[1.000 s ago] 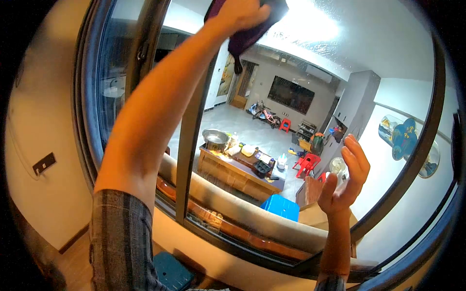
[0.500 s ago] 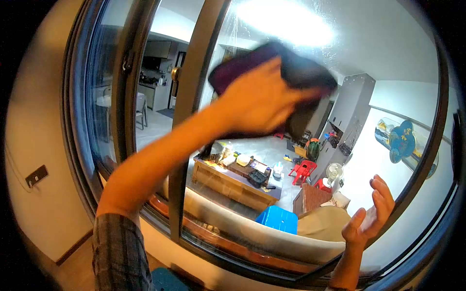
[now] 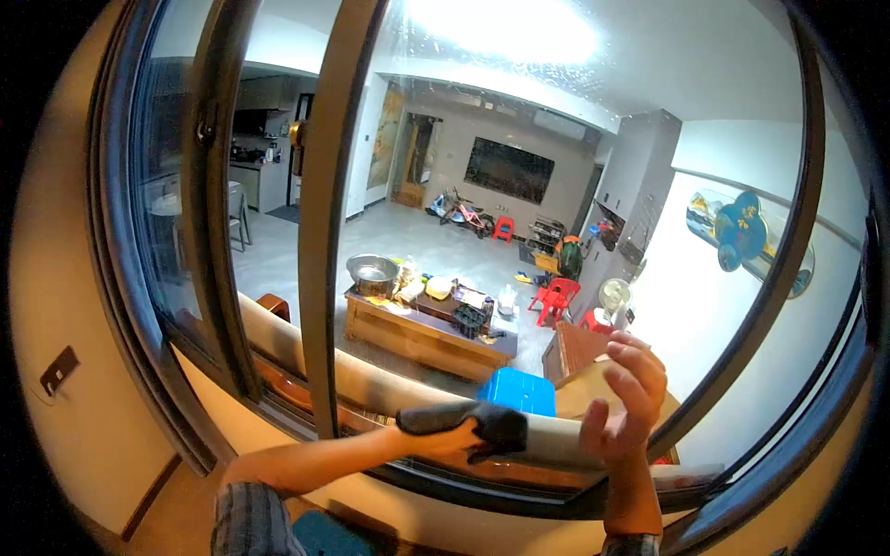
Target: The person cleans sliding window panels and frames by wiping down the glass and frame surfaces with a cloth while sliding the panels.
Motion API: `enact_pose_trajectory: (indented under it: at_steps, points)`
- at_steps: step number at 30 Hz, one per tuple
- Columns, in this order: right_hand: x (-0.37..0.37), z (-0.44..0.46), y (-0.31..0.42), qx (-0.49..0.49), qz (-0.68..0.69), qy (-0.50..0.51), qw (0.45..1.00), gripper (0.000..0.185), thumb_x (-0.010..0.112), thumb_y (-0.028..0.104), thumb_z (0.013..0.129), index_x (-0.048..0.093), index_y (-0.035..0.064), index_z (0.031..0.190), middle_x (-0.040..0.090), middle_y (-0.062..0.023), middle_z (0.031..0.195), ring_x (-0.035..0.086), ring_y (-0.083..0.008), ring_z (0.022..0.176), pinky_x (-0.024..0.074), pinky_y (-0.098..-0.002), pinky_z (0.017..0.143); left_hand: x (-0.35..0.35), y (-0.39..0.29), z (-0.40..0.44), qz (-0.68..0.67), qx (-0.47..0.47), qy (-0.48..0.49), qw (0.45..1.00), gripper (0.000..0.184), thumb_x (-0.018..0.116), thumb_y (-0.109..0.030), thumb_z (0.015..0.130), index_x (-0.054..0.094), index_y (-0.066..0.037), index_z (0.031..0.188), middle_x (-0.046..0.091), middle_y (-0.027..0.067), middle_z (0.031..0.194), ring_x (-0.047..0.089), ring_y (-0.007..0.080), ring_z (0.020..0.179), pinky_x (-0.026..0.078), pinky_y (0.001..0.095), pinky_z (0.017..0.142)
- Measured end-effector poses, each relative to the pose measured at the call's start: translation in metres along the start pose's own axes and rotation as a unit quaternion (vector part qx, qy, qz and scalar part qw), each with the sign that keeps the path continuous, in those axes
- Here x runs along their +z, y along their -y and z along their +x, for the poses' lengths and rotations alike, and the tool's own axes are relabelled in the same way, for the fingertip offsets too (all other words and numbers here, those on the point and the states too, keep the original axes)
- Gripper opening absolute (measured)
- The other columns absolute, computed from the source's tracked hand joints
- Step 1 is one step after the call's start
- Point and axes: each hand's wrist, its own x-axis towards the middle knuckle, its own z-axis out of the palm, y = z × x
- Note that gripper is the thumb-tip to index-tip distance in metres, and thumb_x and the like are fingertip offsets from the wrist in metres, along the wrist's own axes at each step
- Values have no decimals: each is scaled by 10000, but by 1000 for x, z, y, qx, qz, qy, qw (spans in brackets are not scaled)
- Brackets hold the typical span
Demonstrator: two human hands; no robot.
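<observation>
Grey checked sleeves (image 3: 248, 521) are nearest, with a dark teal stool (image 3: 336, 536) low between them. The left hand (image 3: 447, 438) is closed around a bunched dark cloth (image 3: 503, 426), which now sits low, by the bottom edge of the window. Half a second ago that cloth was a blur across the upper middle of the glass, and before that it was up near the light; the left arm has swung down with it. To judge by this, the wiping has now reached the lower strip of the pane. Whether the cloth presses on the glass right now, I cannot tell. The right hand (image 3: 632, 394) remains raised on the right, fingers loosely curled and spread from the thumb, holding nothing; contact with the pane is unclear.

Around the glass runs a dark window frame (image 3: 332, 185). Specks show on the pane (image 3: 598, 79) high up, which suggests that part is not yet clean. Beyond it are a sofa back (image 3: 371, 375), a blue box (image 3: 519, 391), a cluttered table (image 3: 417, 335), a red chair (image 3: 554, 298) and, farthest, a wall television (image 3: 509, 170).
</observation>
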Motion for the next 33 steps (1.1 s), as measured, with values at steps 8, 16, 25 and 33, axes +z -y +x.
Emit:
enact_pose_trajectory:
  at_steps: [8, 16, 25, 33]
  points:
    - [-11, -39, 28, 80, 0, -9, 997, 306, 647, 307, 997, 625, 65, 1182, 631, -175, 1193, 639, -351, 1083, 534, -452, 906, 54, -19, -16, 299, 84, 3, 951, 442, 605, -259, 995, 551, -144, 1417, 552, 192, 1390, 534, 380, 1272, 416, 510, 1052]
    - [-9, -23, 36, 256, 180, -36, 949, 474, 633, 220, 1002, 461, -11, 1379, 584, -127, 1187, 600, -220, 1076, 498, -358, 917, -113, -168, 96, 263, 70, -389, 880, 545, 680, -172, 909, 561, -111, 1437, 554, 203, 1413, 548, 427, 1266, 418, 547, 1069]
    - [-30, 49, -7, 345, 292, -91, 887, 195, 512, 7, 1009, 590, 14, 1188, 606, -6, 1050, 578, -85, 859, 480, -225, 764, -223, -227, 130, 443, 148, -452, 759, 671, 756, -104, 754, 625, -178, 1408, 656, 100, 1217, 600, 309, 1025, 441, 425, 853]
    - [-14, 68, 1, 272, 633, -180, 702, 303, 445, 230, 1083, 569, 18, 1260, 649, -76, 1187, 657, -206, 1065, 513, -328, 986, -203, -239, 145, 272, 114, -474, 829, 632, 657, -190, 917, 473, -76, 1511, 474, 259, 1428, 473, 472, 1315, 354, 531, 1144]
